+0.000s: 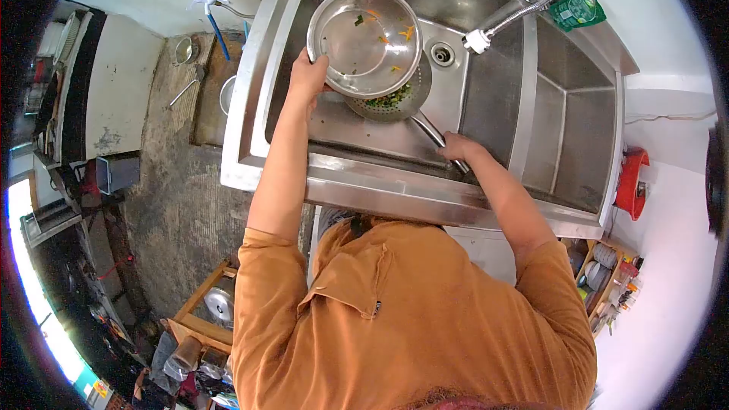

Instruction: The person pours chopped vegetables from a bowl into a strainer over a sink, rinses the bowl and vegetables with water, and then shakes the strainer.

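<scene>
My left hand (308,78) grips the left rim of a stainless steel bowl (345,49), which has a few orange and green vegetable scraps stuck inside. Lower and partly hidden under the bowl is a long-handled strainer (414,102) holding chopped green vegetables (393,99). My right hand (462,149) is closed around the strainer's metal handle (430,130). Both vessels are over the left basin of a stainless steel sink (342,133).
A flexible faucet (501,29) hangs over the basin, near the drain (442,54). A second basin (566,137) lies to the right, with a green pouch (577,11) behind it. A red object (632,182) hangs on the right wall. The sink's front edge (395,190) runs before me.
</scene>
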`<move>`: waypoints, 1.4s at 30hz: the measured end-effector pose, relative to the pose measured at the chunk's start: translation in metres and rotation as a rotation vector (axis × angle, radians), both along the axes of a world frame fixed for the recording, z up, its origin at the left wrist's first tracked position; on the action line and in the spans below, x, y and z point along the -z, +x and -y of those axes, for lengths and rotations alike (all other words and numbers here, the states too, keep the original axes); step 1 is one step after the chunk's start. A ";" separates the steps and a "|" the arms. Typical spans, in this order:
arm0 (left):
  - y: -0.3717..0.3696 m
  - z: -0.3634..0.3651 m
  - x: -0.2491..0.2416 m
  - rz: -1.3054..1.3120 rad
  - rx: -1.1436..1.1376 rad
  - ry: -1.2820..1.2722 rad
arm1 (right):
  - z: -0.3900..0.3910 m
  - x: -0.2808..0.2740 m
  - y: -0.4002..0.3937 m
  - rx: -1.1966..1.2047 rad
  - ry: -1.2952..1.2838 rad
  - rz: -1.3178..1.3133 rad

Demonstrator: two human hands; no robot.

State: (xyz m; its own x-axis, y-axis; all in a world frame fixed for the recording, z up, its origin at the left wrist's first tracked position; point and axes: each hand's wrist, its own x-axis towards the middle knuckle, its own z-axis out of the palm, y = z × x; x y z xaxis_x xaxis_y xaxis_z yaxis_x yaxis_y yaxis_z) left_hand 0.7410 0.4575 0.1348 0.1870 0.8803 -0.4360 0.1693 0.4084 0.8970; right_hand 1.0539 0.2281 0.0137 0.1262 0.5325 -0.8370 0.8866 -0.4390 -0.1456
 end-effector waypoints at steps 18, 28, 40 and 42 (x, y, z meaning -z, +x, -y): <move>0.007 -0.006 0.039 -0.089 0.100 0.092 | -0.067 -0.123 -0.054 0.018 0.860 0.113; 0.033 -0.036 -0.021 -0.361 0.346 0.303 | -0.204 -0.093 -0.067 -0.658 1.073 0.361; 0.046 -0.043 -0.005 -0.435 0.174 0.617 | -0.200 -0.080 -0.055 -0.638 1.012 0.318; 0.045 -0.044 0.001 -0.410 0.179 0.642 | -0.202 -0.079 -0.053 -0.556 1.251 0.289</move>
